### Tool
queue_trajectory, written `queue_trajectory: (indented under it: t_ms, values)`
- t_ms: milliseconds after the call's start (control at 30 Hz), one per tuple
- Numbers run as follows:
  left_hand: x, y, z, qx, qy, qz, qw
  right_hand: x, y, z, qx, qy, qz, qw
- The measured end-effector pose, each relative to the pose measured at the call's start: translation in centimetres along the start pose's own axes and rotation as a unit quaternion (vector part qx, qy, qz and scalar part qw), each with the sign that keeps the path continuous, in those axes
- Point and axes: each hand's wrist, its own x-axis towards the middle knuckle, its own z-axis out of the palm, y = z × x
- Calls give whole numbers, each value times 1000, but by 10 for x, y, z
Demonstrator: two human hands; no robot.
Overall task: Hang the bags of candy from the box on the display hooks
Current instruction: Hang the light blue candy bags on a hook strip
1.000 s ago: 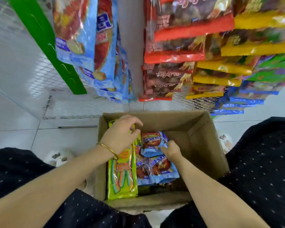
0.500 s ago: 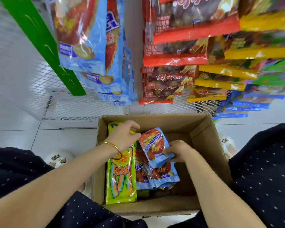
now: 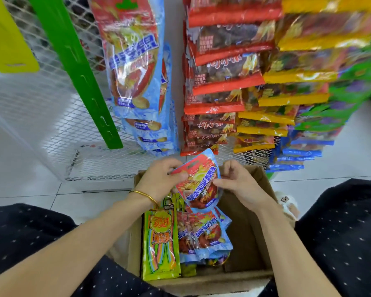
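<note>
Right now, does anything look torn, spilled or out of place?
Nothing stands out. The left hand and right hand hold one blue bag over the box; nothing looks torn or spilled, and the hanging bags sit in rows.

Your left hand [image 3: 159,179] and right hand [image 3: 238,182] reach forward, fingers curled, each seemingly pinching one candy bag [image 3: 198,187].

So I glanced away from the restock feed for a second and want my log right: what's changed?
The right hand lifted a blue bag up out of the box. The left hand came off the green-yellow bags and now pinches the blue bag's left edge, the right hand its right edge. The box and the other blue bags in it stayed put.
</note>
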Motion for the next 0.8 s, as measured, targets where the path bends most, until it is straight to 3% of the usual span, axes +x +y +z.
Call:
queue_trajectory:
  t_ms: [167, 267, 333, 433, 533, 800]
  values:
    - [-21, 41, -49, 10, 29, 43, 999, -14, -52, 43, -130, -37, -142, 981]
    - [-47, 80, -87, 64, 9, 66, 996, -23, -86, 61, -124, -28, -204, 971]
    - [-59, 113, -119, 89, 76, 111, 987, -28, -111, 68, -108, -11, -245, 963]
    - [-49, 156, -164, 64, 237, 213, 946, -27, -151, 79, -113, 7, -304, 946]
    - [-12, 188, -186, 77, 311, 258, 911, -16, -187, 95, -122, 46, -353, 926]
    - [38, 226, -188, 55, 297, 231, 925, 19, -238, 137, -202, 150, -435, 865]
